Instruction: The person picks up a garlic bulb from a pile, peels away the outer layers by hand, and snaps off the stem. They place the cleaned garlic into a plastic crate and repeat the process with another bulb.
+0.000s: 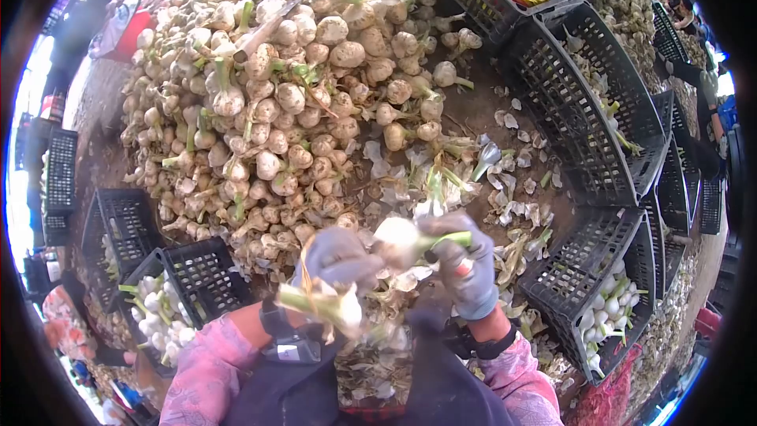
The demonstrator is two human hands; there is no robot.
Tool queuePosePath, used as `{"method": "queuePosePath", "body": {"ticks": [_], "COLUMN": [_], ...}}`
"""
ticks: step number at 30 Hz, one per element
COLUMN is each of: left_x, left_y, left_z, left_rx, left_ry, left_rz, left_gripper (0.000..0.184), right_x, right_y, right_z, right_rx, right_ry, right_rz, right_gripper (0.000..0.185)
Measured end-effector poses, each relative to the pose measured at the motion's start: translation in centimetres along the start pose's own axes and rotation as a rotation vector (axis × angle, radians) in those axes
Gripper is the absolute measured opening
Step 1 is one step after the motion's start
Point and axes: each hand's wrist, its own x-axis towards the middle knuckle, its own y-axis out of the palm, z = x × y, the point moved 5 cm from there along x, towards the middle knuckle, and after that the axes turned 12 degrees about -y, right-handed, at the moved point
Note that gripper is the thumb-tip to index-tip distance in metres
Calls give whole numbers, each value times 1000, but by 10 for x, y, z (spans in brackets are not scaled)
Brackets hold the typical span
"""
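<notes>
Grey-gloved left hand (pixel 335 259) beside round white garlic bulb (pixel 397 235), blurred; grey-gloved right hand (pixel 467 272) grips its green stem. Second pale, stemmed bulb (pixel 335 309) by left wrist, contact unclear. Beyond: large heap of soil-stained garlic (pixel 268 110) on brown ground (pixel 477 106). Black perforated plastic crate (pixel 579 256), right, holds white bulbs (pixel 607 315) along its outer edge.
</notes>
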Motion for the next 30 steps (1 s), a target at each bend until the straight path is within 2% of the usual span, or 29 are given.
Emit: {"method": "queuePosePath", "body": {"ticks": [1, 2, 3, 5, 6, 9, 10, 13, 14, 17, 20, 23, 24, 26, 27, 29, 30], "left_x": [-1, -2, -9, -27, -23, 0, 11, 32, 30, 24, 14, -2, -6, -16, -23, -37, -39], "left_y": [5, 10, 31, 44, 37, 11, -2, -4, -2, 4, 9, 14, 15, 16, 15, 6, -3], "left_z": [1, 2, 11, 15, 12, 13, 5, -4, -2, -1, 2, 12, 19, 37, 54, 90, 97], "left_rx": [-105, -200, -62, 304, 346, 243, 110, 73, 61, 179, 220, 226, 289, 416, 492, 643, 722], "left_ry": [-74, -164, -250, -245, -238, -438, -384, -293, -260, -209, -214, -271, -279, -301, -395, -577, -547], "left_rz": [158, 304, 676, 850, 777, 533, 271, 158, 173, 215, 243, 329, 354, 399, 443, 533, 486], "left_gripper": [24, 28, 38, 41, 36, 33, 36, 40, 39, 36, 32, 22, 20, 15, 13, 10, 9], "right_x": [2, 6, 11, 20, 21, 19, 17, 14, 16, 13, 5, -3, -9, -15, -17, -25, -29], "right_y": [-7, -12, -15, -12, -9, -1, 3, 19, 22, 19, 4, 0, 0, -5, -6, -17, -20], "right_z": [4, 8, 13, 27, 34, 39, 36, 41, 51, 48, 29, 12, -1, -11, -16, -33, -43], "right_rx": [54, -12, -78, -297, -408, -442, -396, -390, -547, -522, -350, -39, 109, 394, 537, 812, 967], "right_ry": [103, -5, -113, -245, -307, -278, -272, -363, -390, -365, -279, 39, 121, 212, 257, 358, 415], "right_rz": [-98, -69, -41, 127, 211, 257, 245, 343, 420, 355, 39, -109, -137, -312, -401, -344, -310], "right_gripper": [30, 29, 29, 29, 30, 34, 38, 41, 40, 35, 28, 27, 33, 35, 37, 39, 39]}}
